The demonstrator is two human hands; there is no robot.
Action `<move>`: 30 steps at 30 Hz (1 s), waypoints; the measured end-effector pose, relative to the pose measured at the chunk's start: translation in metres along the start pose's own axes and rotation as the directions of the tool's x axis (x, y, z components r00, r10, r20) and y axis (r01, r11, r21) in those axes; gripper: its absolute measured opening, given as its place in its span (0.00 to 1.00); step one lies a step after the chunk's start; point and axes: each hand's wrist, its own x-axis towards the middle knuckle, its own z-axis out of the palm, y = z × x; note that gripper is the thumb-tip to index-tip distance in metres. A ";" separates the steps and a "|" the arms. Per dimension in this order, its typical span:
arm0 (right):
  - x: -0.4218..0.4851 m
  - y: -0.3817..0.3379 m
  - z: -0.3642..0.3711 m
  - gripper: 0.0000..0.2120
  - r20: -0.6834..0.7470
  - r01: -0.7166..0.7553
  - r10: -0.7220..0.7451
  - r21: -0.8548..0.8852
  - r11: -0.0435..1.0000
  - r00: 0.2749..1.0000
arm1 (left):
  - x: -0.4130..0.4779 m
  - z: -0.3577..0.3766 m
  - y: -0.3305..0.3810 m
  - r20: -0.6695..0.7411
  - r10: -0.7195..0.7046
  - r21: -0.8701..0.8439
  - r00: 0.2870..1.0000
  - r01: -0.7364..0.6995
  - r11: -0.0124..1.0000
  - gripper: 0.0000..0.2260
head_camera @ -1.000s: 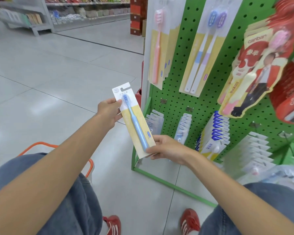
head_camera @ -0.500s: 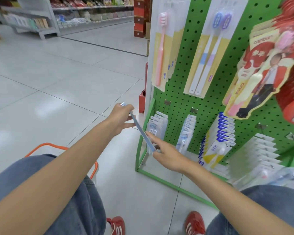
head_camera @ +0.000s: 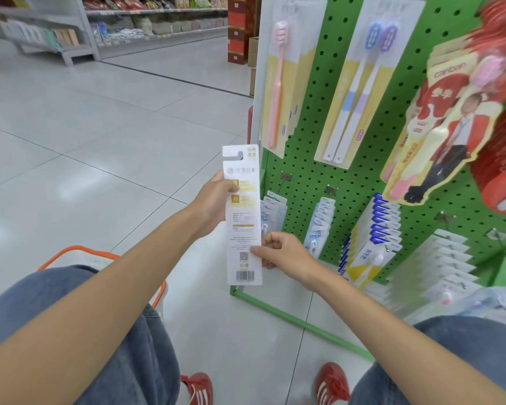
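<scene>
I hold a long toothbrush pack point(head_camera: 242, 217) upright in front of me, its white printed back with a barcode facing me. My left hand point(head_camera: 216, 200) grips its upper left edge, thumb across the card. My right hand point(head_camera: 281, 254) pinches its lower right edge between thumb and curled fingers. The brush itself is hidden behind the card. The pack hangs just left of the green pegboard rack point(head_camera: 313, 171).
The rack carries hanging toothbrush packs: a pink one point(head_camera: 278, 86), a blue and purple pair point(head_camera: 360, 92), red and yellow packs point(head_camera: 450, 118) and low rows of small packs point(head_camera: 374, 232). An orange basket handle point(head_camera: 79, 252) shows by my left knee. Store shelves point(head_camera: 70, 33) stand across the tiled aisle.
The pack was turned over between my hands: a second ago its front with the blue brush faced me, then it was edge-on, now its printed back faces me and stands more upright.
</scene>
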 end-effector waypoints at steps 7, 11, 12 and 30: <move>0.002 -0.021 -0.017 0.11 -0.189 0.077 -0.040 0.191 0.979 0.981 | -0.009 0.018 -0.013 0.178 -0.042 0.185 0.983 0.009 0.983 0.18; 0.003 -0.034 -0.030 0.12 -0.340 0.151 -0.066 0.229 0.962 0.938 | -0.010 0.021 -0.016 0.251 -0.092 0.259 0.964 0.025 0.966 0.19; 0.003 -0.036 -0.033 0.12 -0.368 0.165 -0.067 0.240 0.957 0.927 | -0.009 0.022 -0.017 0.261 -0.104 0.273 0.960 0.030 0.962 0.19; -0.007 -0.041 -0.022 0.19 -0.257 0.304 -0.351 -0.205 0.930 0.900 | -0.016 0.035 0.005 0.366 -0.023 0.030 0.931 0.013 0.999 0.17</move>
